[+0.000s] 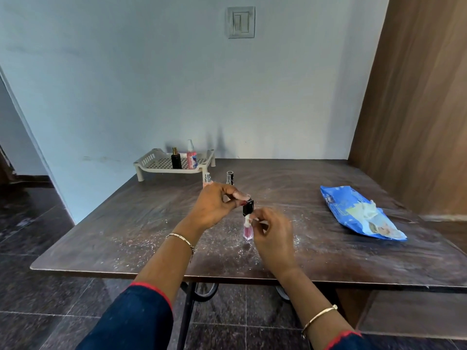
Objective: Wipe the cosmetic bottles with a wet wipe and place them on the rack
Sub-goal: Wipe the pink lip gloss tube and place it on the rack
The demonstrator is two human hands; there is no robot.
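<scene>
A small pink bottle (pixel 247 232) with a black cap stands upright near the middle of the table. My left hand (pixel 214 207) pinches its black cap from above. My right hand (pixel 274 233) holds a crumpled white wet wipe (pixel 247 219) against the bottle's neck. At the back left stands a beige perforated rack (pixel 161 164) with a black bottle (pixel 176 159) and a pink spray bottle (pixel 191 155) on it. Two more bottles, a pink one (pixel 207 179) and a dark-capped one (pixel 230 178), stand on the table behind my left hand, partly hidden.
A blue pack of wet wipes (pixel 353 210) lies at the right with a wipe sticking out of it. The brown table (pixel 126 223) is speckled with white dust. A wooden panel rises at the right, and the wall stands close behind the rack.
</scene>
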